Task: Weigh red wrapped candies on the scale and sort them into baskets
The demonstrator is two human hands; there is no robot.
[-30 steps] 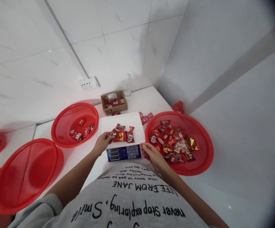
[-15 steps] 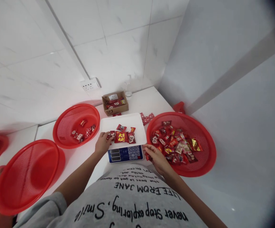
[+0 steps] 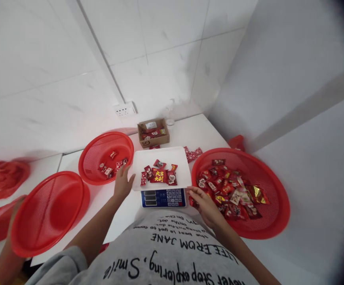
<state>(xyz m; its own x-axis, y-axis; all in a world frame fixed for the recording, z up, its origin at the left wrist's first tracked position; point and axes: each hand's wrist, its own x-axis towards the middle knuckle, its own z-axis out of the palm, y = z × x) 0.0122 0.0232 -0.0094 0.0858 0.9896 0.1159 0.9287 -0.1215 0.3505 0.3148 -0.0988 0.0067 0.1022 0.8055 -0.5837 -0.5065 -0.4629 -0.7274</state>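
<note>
From where I stand the room is fairly bright, a soft whitish light washing the tiled wall [image 3: 121, 51] and the counter [image 3: 216, 136] pale, while the side wall [image 3: 302, 55] looks cooler and greyer and a faint, blurry shadow hangs near their corner. Glare catches on the gold wrapper [image 3: 260, 194], and a pink tint shows behind the red basket [image 3: 91, 152] nearest the tiles. The wide view stretches the shirt [image 3: 156, 245], the right border falls into a fuzzy black curve, and small print on the candy [image 3: 159, 175] is too soft to read.
</note>
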